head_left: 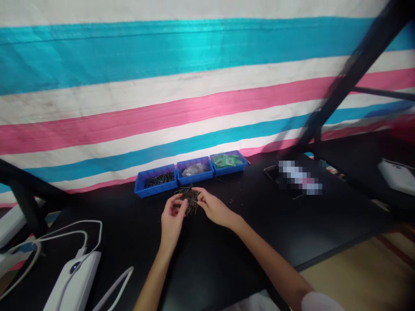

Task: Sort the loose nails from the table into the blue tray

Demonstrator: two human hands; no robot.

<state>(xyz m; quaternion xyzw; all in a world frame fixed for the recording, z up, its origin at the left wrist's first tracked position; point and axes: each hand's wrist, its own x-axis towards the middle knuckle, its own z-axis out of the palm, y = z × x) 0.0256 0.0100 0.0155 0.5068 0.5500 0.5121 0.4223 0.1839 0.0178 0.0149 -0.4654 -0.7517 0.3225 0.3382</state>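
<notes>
A loose pile of thin, dark metal screws point(189, 195) lies on the black table in front of the blue bins; they are too small to tell surely from nails. My left hand point(173, 212) is at the pile's left side, its thumb and fingers curled together around some of the screws. From the right, my right hand point(212, 207) reaches in with thumb and fingertips pinched on screws at the pile's edge. How many pieces each hand has cannot be made out.
Three blue bins stand in a row behind the pile: a left bin point(139, 189) with dark screws, a middle bin point(195, 178) with clear bags, a right bin point(231, 169) with green packets. A phone point(271, 172) lies right. A white power bank point(78, 276) with cables lies left.
</notes>
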